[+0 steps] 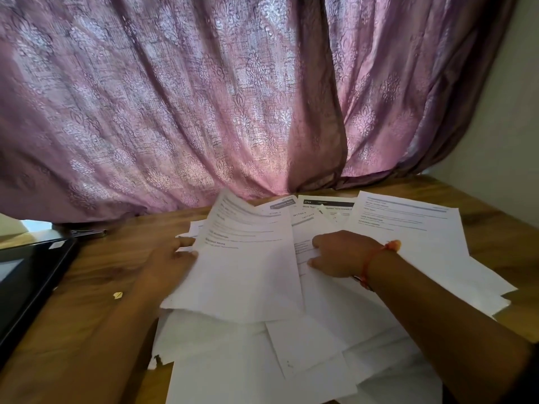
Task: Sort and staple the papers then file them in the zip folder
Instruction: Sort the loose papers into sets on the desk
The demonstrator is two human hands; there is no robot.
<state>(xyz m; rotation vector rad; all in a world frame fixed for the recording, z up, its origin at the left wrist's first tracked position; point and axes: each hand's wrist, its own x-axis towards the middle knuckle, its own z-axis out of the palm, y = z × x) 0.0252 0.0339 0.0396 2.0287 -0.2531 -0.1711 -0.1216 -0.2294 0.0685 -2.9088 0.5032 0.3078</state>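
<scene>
A loose heap of white printed papers covers the middle of the wooden table. My left hand holds the left edge of one printed sheet, which is lifted and bowed above the heap. My right hand, with an orange thread at the wrist, has its fingers curled on the edge of a sheet just right of the lifted one. More printed pages fan out toward the back right. A dark stapler-like tool lies at the back left.
A black zip folder lies on the table's left side. A small yellow scrap sits on the wood beside it. A pink patterned curtain hangs behind the table, and a pale wall stands at the right.
</scene>
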